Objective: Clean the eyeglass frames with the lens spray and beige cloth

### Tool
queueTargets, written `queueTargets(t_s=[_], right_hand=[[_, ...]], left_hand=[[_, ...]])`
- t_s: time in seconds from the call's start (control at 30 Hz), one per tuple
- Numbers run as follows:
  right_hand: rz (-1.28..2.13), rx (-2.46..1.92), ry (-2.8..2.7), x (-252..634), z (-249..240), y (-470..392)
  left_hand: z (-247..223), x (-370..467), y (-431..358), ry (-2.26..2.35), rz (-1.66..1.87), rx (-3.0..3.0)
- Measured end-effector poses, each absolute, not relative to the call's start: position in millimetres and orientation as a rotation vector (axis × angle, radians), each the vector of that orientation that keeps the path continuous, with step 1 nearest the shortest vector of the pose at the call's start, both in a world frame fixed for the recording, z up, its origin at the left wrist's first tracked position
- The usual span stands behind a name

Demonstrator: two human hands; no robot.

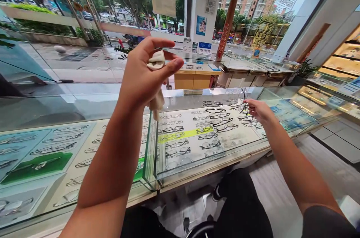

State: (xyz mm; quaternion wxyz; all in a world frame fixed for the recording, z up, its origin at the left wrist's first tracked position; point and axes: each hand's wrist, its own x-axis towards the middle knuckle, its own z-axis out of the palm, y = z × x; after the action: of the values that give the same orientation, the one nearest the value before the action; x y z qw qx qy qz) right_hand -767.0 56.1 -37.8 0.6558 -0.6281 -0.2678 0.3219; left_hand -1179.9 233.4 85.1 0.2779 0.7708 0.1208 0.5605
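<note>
My left hand (144, 67) is raised above the glass display case, its fingers curled round a cream cloth (156, 61) that hangs down below the palm. Farther right, my right hand (260, 110) pinches a pair of dark-framed eyeglasses (244, 103) between thumb and fingers, held roughly upright over the case. Beneath and beside it, several dark eyeglasses (225, 121) lie in rows. More pairs sit inside the case on a white surface, with a yellow-green strip (168, 136) among them.
The glass display case (202, 163) runs across in front of me, with a raised glass divider (153, 148) in the middle. To the left, eyeglasses lie on blue and green panels (42, 166). A wooden cabinet (194, 80) and a potted plant (305, 71) stand beyond; large windows face a street.
</note>
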Motion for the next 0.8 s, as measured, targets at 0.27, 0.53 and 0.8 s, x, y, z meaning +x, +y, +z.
queueTargets(t_s=[0.27, 0.53, 0.8], right_hand=[[0.999, -1.343, -0.304, -730, -57, 41], [1.105, -1.231, -0.160, -713, -85, 60], [1.146, -1.299, -0.145, -701, -91, 71]], left_hand=[[89, -1187, 224, 0.178, 1.502, 2.304], [92, -1188, 218, 0.323, 1.406, 2.344], [95, -1188, 204, 0.532, 1.355, 2.303]])
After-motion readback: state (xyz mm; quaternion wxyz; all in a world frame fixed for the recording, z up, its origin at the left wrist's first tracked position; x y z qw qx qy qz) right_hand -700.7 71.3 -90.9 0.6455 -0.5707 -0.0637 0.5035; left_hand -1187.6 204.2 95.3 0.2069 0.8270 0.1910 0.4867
